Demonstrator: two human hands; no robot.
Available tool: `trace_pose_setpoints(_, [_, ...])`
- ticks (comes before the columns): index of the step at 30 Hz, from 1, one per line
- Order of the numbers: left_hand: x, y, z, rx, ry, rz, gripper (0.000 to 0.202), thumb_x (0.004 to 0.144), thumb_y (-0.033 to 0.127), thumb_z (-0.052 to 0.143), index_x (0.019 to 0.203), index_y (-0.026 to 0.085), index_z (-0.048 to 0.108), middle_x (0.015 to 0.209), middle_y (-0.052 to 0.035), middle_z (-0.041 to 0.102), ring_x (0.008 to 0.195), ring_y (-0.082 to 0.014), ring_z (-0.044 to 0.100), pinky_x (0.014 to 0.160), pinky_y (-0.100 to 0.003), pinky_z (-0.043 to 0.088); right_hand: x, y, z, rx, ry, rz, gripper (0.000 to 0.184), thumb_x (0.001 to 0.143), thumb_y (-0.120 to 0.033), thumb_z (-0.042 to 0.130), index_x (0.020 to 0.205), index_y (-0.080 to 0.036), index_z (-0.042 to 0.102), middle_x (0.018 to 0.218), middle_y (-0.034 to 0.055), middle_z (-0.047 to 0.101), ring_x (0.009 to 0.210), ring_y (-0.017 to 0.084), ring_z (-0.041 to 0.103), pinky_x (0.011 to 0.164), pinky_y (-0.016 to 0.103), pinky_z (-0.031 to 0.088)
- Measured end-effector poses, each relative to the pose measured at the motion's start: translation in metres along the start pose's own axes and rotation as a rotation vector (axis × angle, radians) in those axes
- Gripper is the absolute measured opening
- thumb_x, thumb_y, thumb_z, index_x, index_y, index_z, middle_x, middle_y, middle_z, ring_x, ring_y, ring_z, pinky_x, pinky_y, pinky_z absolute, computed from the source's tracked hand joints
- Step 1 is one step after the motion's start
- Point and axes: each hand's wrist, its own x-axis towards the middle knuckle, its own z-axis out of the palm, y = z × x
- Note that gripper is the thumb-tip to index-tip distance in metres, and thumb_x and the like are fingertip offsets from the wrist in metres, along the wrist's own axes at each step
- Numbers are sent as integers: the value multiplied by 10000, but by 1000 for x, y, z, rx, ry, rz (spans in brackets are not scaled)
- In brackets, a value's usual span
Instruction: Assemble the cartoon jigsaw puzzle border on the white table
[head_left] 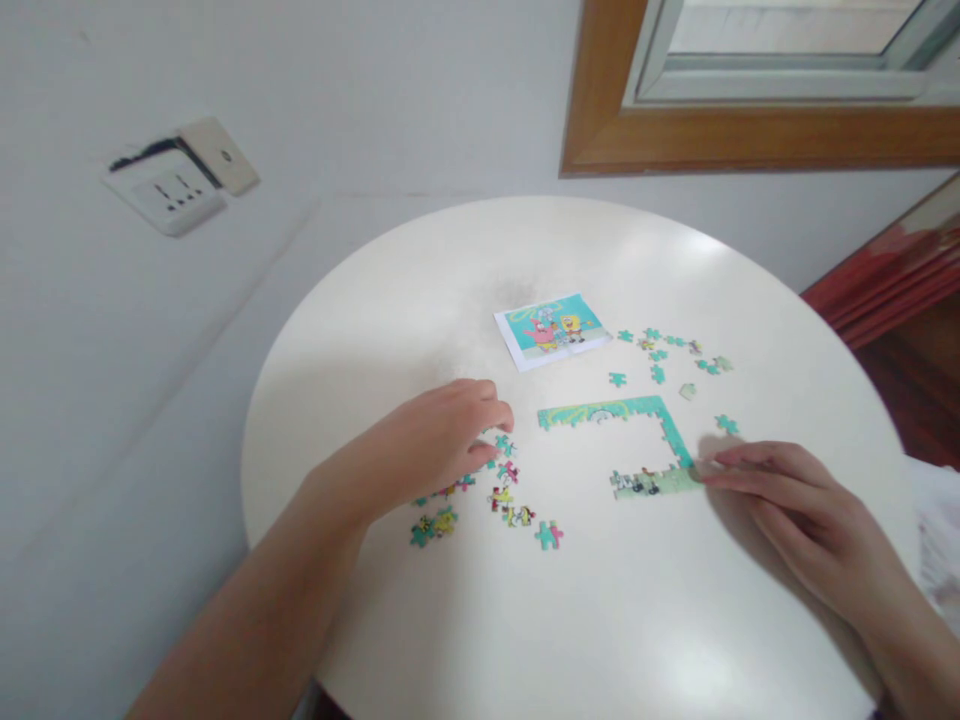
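Note:
My left hand [456,428] is over a scatter of small jigsaw pieces [504,470] on the left. Its thumb and curled fingers are apart, with teal pieces visible below the gap; part of the pile is hidden under the hand. My right hand [802,510] has its fingers stretched out, the tips touching the lower right corner of a partly joined puzzle border [677,432]. That border has a top row, a right side and a partial bottom row. A teal and pink piece [549,535] lies alone nearer to me.
A cartoon reference picture [555,330] lies behind the border on the round white table [480,640]. More loose teal pieces [658,373] are spread at the back right. A wall with a socket [169,190] and a wood-framed window [600,140] stand behind the table.

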Motion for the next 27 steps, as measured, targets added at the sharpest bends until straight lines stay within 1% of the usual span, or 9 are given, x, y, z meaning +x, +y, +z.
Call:
trace_pose_setpoints(5, [4, 0, 5, -1, 28, 11, 108, 880, 125, 607, 916, 201, 675, 941, -41, 637, 940, -216, 601, 863, -341, 443, -1, 1, -2, -1, 0, 5, 284, 932, -234, 538, 1088, -346, 746, 1144, 69, 675, 1115, 286, 623, 896, 457, 531])
trace_pose_setpoints(9, [5, 0, 8, 8, 22, -3, 85, 889, 138, 590, 905, 185, 659, 931, -47, 646, 917, -221, 605, 845, -351, 447, -1, 0, -2, 8, -10, 7, 291, 923, -211, 544, 1084, -339, 750, 1145, 85, 676, 1118, 288, 626, 914, 463, 535])
trace_pose_setpoints(13, [8, 2, 12, 2, 23, -4, 78, 909, 161, 573, 913, 184, 648, 938, -50, 648, 933, -227, 604, 855, -360, 453, 2, -4, -2, 18, -3, 5, 288, 925, -207, 537, 1061, -323, 763, 1119, 98, 684, 1104, 293, 636, 908, 467, 546])
trace_pose_setpoints(18, [15, 12, 14, -8, 50, 87, 119, 919, 128, 542, 950, 182, 643, 988, -56, 649, 959, -218, 599, 884, -353, 459, 5, -7, -1, 4, 12, -16, 315, 917, -158, 534, 1076, -318, 753, 1129, 80, 675, 1089, 258, 635, 897, 426, 540])
trace_pose_setpoints(21, [21, 20, 16, -13, 50, 136, 150, 916, 107, 523, 961, 180, 646, 996, -61, 645, 963, -219, 593, 882, -352, 465, 6, -8, -1, 7, 21, -16, 318, 908, -145, 541, 1069, -322, 751, 1115, 70, 679, 1088, 253, 634, 897, 418, 533])
trace_pose_setpoints(24, [25, 28, 22, -54, 66, 210, 171, 925, 95, 508, 961, 184, 649, 998, -58, 648, 960, -212, 589, 883, -341, 458, 7, -9, -1, 16, 25, -14, 322, 904, -131, 542, 1056, -317, 755, 1105, 69, 683, 1084, 247, 635, 899, 407, 532])
trace_pose_setpoints(27, [29, 34, 31, -146, 90, 288, 215, 914, 50, 495, 997, 185, 641, 1032, -52, 656, 986, -196, 592, 912, -323, 443, 7, -10, -1, 29, 17, -9, 322, 906, -133, 536, 1049, -313, 762, 1102, 70, 685, 1080, 244, 642, 898, 403, 535])
